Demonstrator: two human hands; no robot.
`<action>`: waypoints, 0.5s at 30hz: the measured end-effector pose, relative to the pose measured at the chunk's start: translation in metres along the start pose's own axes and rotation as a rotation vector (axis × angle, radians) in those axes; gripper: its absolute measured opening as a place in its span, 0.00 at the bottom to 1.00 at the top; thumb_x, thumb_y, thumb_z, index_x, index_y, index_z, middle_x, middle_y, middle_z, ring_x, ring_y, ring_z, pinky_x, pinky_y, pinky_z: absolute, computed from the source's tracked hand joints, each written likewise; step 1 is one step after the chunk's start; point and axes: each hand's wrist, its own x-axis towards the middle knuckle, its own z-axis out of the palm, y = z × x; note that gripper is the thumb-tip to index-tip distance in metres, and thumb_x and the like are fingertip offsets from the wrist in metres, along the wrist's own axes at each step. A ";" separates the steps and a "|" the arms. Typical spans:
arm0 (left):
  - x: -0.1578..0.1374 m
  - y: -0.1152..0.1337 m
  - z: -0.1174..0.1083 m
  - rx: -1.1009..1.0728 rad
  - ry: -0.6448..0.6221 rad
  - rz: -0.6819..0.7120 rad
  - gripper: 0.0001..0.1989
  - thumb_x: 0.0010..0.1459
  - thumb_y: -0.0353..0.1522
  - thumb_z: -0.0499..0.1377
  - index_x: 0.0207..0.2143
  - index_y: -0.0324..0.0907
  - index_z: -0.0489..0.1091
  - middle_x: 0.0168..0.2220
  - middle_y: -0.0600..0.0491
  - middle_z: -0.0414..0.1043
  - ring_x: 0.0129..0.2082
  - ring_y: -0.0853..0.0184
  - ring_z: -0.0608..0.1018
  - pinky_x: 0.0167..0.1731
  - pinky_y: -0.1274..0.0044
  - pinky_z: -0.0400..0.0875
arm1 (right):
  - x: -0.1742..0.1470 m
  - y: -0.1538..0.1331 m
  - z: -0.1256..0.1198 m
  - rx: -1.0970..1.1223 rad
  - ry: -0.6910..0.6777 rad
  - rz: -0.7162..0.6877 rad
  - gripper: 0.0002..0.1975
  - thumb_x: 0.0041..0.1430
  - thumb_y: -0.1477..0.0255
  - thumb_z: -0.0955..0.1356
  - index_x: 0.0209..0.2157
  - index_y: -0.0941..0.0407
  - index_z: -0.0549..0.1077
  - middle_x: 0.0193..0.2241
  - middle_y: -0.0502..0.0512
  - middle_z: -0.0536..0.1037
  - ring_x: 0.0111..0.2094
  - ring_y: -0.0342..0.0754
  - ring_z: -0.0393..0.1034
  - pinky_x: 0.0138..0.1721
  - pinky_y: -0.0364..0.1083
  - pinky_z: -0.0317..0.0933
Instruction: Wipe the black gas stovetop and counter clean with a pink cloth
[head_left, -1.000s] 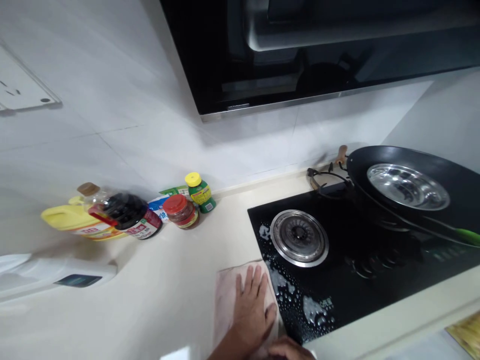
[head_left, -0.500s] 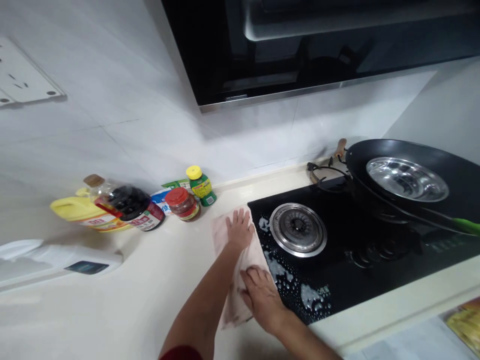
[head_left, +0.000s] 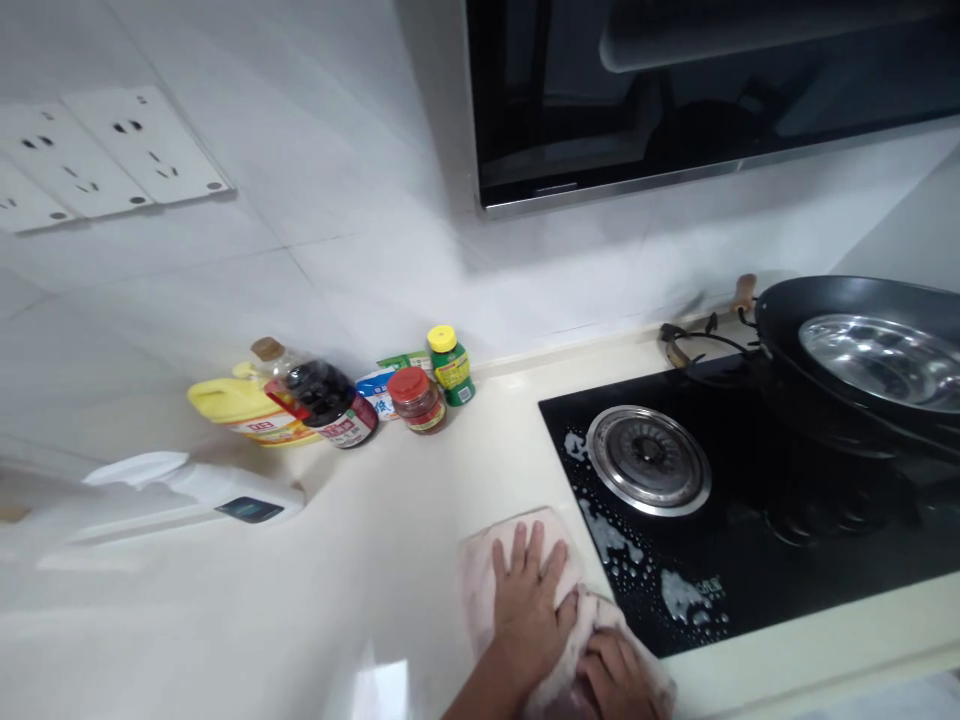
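A pale pink cloth lies on the light countertop along the left edge of the black gas stove. My left hand presses flat on it, fingers spread. Close by, at the bottom of the view, my right hand has its fingers curled into the bunched part of the cloth; its lower part is cut off by the frame. White foam and drops sit on the stove's left side, near the round burner.
At the wall stand a green bottle with yellow cap, a red-lidded jar, a dark sauce bottle and a yellow jug. A white appliance is at left. A wok holds a metal bowl. The black hood hangs above.
Both hands have slid the cloth toward the counter's front edge, away from the wall. The cloth has bunched under my right hand. The camera view has turned left.
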 end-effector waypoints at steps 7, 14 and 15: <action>0.104 -0.099 -0.038 0.043 -0.015 -0.293 0.33 0.66 0.51 0.51 0.70 0.53 0.57 0.76 0.44 0.46 0.76 0.42 0.49 0.69 0.38 0.46 | 0.172 -0.016 -0.028 -0.018 0.022 0.145 0.16 0.71 0.66 0.61 0.51 0.56 0.76 0.56 0.64 0.75 0.62 0.59 0.63 0.71 0.63 0.46; 0.086 -0.173 -0.068 0.101 -0.019 -0.594 0.36 0.68 0.52 0.44 0.73 0.48 0.49 0.77 0.40 0.42 0.76 0.43 0.47 0.70 0.41 0.44 | 0.272 -0.041 -0.016 -0.008 -0.343 0.158 0.29 0.75 0.62 0.56 0.72 0.56 0.59 0.75 0.60 0.52 0.76 0.61 0.35 0.71 0.72 0.22; 0.069 -0.179 -0.075 0.108 -0.018 -0.648 0.37 0.68 0.52 0.43 0.73 0.48 0.49 0.77 0.40 0.42 0.76 0.43 0.47 0.69 0.41 0.45 | 0.268 -0.055 -0.012 0.008 -0.379 0.127 0.30 0.75 0.61 0.56 0.74 0.53 0.55 0.76 0.57 0.48 0.76 0.62 0.31 0.70 0.74 0.20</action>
